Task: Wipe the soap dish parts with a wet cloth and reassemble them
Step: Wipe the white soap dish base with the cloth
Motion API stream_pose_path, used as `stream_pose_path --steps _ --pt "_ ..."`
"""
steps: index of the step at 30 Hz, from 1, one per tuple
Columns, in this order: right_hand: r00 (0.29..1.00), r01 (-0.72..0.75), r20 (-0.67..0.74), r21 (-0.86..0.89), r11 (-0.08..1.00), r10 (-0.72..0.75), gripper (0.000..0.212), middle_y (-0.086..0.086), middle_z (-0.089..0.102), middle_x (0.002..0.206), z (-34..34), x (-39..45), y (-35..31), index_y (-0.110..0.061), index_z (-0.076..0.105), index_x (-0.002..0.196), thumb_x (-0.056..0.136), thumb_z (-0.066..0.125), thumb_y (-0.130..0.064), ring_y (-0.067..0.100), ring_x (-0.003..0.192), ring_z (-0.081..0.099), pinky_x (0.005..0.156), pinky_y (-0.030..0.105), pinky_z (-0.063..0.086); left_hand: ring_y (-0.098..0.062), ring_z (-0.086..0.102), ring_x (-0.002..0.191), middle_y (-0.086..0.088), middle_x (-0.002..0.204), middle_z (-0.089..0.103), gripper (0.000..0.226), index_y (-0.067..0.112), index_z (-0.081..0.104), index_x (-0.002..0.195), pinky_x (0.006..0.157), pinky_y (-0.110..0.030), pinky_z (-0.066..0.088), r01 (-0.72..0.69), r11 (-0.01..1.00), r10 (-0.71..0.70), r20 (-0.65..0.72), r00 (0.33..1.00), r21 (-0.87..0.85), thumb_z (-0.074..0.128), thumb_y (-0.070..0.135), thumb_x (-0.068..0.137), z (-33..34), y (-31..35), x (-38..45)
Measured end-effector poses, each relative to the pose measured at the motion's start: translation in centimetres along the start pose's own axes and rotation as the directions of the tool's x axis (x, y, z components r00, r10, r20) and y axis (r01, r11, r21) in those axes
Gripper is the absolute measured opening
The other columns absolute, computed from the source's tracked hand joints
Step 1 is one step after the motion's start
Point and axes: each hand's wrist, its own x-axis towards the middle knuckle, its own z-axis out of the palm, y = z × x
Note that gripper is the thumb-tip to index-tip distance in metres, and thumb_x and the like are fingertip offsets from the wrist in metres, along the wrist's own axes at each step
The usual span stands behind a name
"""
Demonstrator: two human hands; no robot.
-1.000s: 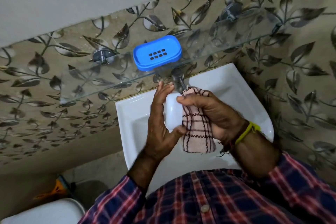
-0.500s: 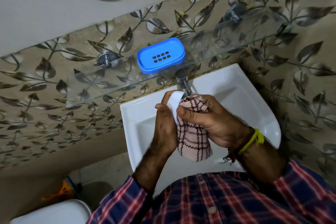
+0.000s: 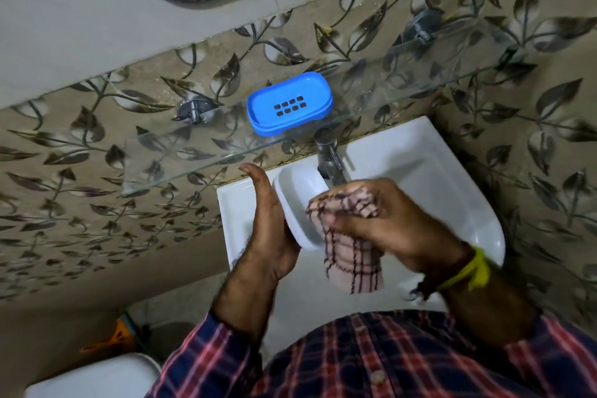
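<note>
The soap dish [image 3: 289, 104] on the clear glass shelf [image 3: 420, 87] is bright blue with dark slots, while the tray [image 3: 298, 203] held over the white sink [image 3: 436, 171] is plain white. The cloth [image 3: 352, 255] is pale pink crossed by a dark brown check, and the shirt [image 3: 387, 359] is a navy plaid with red and pink lines. The wall tiles [image 3: 80, 187] are beige with a pattern of grey-brown leaves on curling stems, the tap [image 3: 327, 152] is silvery grey, and a yellow band [image 3: 470, 268] circles the right wrist.
</note>
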Motion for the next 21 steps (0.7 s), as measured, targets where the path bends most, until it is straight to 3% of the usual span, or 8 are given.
stream_pose_path --steps 1,3,6,10,12,14,18,21 --pt "0.997 0.000 -0.077 0.124 0.992 0.010 0.024 0.011 0.079 0.100 -0.7 0.0 -0.3 -0.003 0.074 0.107 0.084 0.074 0.002 0.021 0.092 0.074 0.083 0.033 0.061 -0.034 0.067 0.118 -0.012 0.125 0.072 0.108 0.024 0.062 0.135 0.104 -0.059 0.047 0.034 0.999 -0.033 0.037 0.999 -0.029 0.010 0.095 0.072 -0.4 0.0 0.1" --pt "0.985 0.010 -0.170 0.156 0.988 0.016 0.023 0.010 0.079 0.096 -1.7 0.0 -0.8 -0.005 0.074 0.105 0.084 0.072 0.004 0.019 0.088 0.074 0.080 0.031 0.060 -0.038 0.062 0.125 -0.012 0.133 0.068 0.103 0.023 0.057 0.140 0.104 -0.069 0.042 0.068 0.996 -0.062 0.095 0.994 -0.057 0.014 0.093 0.077 -1.0 -0.5 0.2" --pt "0.972 -0.014 -0.233 -0.146 0.989 -0.021 0.015 0.005 0.077 0.087 -1.6 -0.1 -1.1 -0.010 0.072 0.094 0.082 0.080 -0.008 0.016 0.082 0.072 0.081 0.037 0.059 -0.033 0.064 0.122 -0.012 0.131 0.069 0.100 0.019 0.058 0.140 0.107 -0.057 0.045 0.051 0.997 -0.044 0.111 0.993 -0.061 0.021 0.090 0.080 -0.9 -1.6 0.4" --pt "0.936 -0.032 -0.327 -0.453 0.891 -0.133 0.013 -0.007 0.072 0.076 0.3 -0.1 -2.4 -0.017 0.070 0.082 0.081 0.082 -0.022 0.008 0.071 0.068 0.071 0.026 0.055 -0.028 0.070 0.108 -0.014 0.119 0.073 0.098 0.018 0.071 0.124 0.102 -0.044 0.048 -0.011 0.996 0.016 0.060 0.998 -0.087 0.021 0.090 0.080 -0.1 -2.6 0.0" --pt "0.926 0.015 -0.290 -0.615 0.789 -0.243 0.011 -0.001 0.072 0.081 1.9 0.3 -2.5 -0.014 0.071 0.085 0.083 0.078 -0.022 0.018 0.076 0.069 0.072 0.030 0.056 -0.023 0.071 0.110 -0.009 0.119 0.075 0.093 0.022 0.078 0.112 0.100 -0.042 0.050 -0.037 0.996 0.043 0.066 0.997 -0.085 0.012 0.083 0.086 0.7 -2.8 -0.5" --pt "0.909 0.052 -0.249 -0.729 0.683 -0.335 0.007 0.004 0.069 0.087 3.6 1.0 -1.4 -0.012 0.070 0.086 0.082 0.070 -0.018 0.027 0.083 0.067 0.074 0.039 0.055 -0.011 0.075 0.099 0.001 0.106 0.079 0.086 0.021 0.075 0.107 0.085 -0.030 0.057 -0.070 0.996 0.074 0.055 0.996 -0.063 0.006 0.072 0.094 1.8 -3.3 -0.7" --pt "0.888 0.110 -0.281 -0.641 0.760 -0.365 0.003 0.004 0.065 0.082 4.7 1.4 0.0 -0.009 0.069 0.079 0.082 0.068 -0.011 0.025 0.076 0.065 0.067 0.040 0.054 -0.005 0.072 0.084 0.006 0.085 0.076 0.070 0.016 0.068 0.094 0.070 -0.017 0.056 -0.169 0.978 0.169 -0.008 0.986 -0.125 0.013 0.057 0.103 2.8 -4.1 -0.3" --pt "0.936 0.198 -0.144 -0.541 0.817 -0.322 0.021 0.004 0.072 0.094 3.8 1.1 0.0 -0.009 0.075 0.094 0.077 0.069 0.002 0.018 0.088 0.069 0.080 0.036 0.057 -0.009 0.074 0.095 0.002 0.097 0.079 0.078 0.019 0.075 0.095 0.087 -0.031 0.056 -0.133 0.973 0.138 0.010 0.990 -0.189 0.018 0.072 0.091 1.9 -4.1 -0.4"
